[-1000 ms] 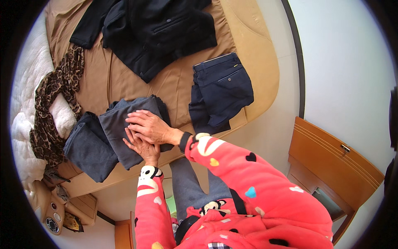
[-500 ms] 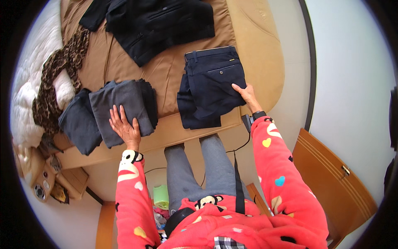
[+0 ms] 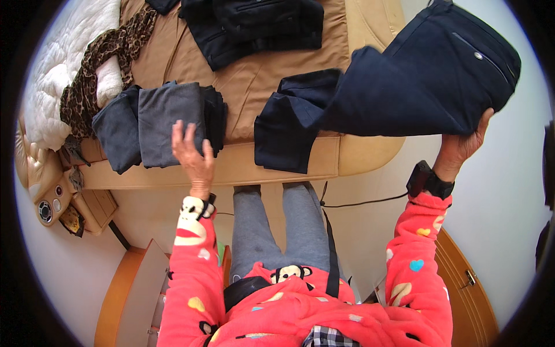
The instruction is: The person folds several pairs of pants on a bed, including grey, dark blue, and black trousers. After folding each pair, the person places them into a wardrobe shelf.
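Observation:
My right hand (image 3: 467, 141) grips navy trousers (image 3: 422, 81) by one edge, lifting the waist part with its back pocket and button off the bed toward the right. The trousers' lower legs (image 3: 289, 124) still rest, folded, on the bed's near edge. My left hand (image 3: 193, 156), fingers spread, is just over the near right corner of a folded grey garment (image 3: 170, 124); whether it touches the cloth I cannot tell. Dark folded cloth (image 3: 215, 118) shows along that garment's right side, and a folded dark grey-blue garment (image 3: 117, 130) lies against its left.
Black clothing (image 3: 260, 29) lies farther back on the brown bed sheet (image 3: 243, 81). A leopard-print cloth (image 3: 98, 69) and a white quilt (image 3: 49, 87) are at left. A cable (image 3: 364, 205) runs to the device on my right wrist. An orange wooden panel (image 3: 462, 283) stands at lower right.
My right hand has raised the navy trousers' waist part off the bed and moved it right, unfolding it from the legs. My left hand has shifted toward the grey garment's near right corner.

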`<move>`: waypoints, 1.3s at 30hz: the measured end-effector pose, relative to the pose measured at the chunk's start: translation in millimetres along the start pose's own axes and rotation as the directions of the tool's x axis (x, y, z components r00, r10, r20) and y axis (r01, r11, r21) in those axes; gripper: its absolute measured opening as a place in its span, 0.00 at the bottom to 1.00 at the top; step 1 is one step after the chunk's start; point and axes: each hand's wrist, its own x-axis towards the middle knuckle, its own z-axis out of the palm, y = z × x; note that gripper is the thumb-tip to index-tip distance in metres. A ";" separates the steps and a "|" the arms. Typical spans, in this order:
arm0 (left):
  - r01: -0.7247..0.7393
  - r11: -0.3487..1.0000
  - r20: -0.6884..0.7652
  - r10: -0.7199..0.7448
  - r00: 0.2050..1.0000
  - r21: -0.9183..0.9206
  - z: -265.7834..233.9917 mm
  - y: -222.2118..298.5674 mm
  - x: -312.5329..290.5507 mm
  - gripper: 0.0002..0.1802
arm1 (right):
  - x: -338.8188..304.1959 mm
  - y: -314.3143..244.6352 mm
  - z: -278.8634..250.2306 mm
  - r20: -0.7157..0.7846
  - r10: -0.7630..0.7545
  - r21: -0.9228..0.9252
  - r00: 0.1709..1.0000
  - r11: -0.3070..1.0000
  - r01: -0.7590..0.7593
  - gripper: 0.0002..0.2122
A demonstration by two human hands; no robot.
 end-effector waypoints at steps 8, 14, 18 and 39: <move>0.255 0.928 0.446 -0.113 0.888 -0.271 85.1 59.4 -78.2 0.25 | 53.7 97.7 -92.5 -0.032 0.138 -0.584 0.990 0.801 -0.130 0.15; 0.784 0.615 0.632 -0.573 0.521 -0.088 149.9 34.1 -129.0 0.34 | -61.6 208.8 -202.2 0.008 0.549 -0.942 0.836 0.284 -0.178 0.09; 0.839 0.532 0.609 -0.630 0.481 -0.113 167.8 32.6 -144.0 0.32 | -181.3 275.5 -214.0 -0.175 0.688 -0.982 0.704 -0.173 -0.075 0.24; 0.942 -0.172 0.958 -0.072 0.279 -0.288 -100.6 101.3 -117.6 0.22 | -252.9 109.7 -53.6 0.227 0.955 -0.578 0.190 0.289 -0.763 0.29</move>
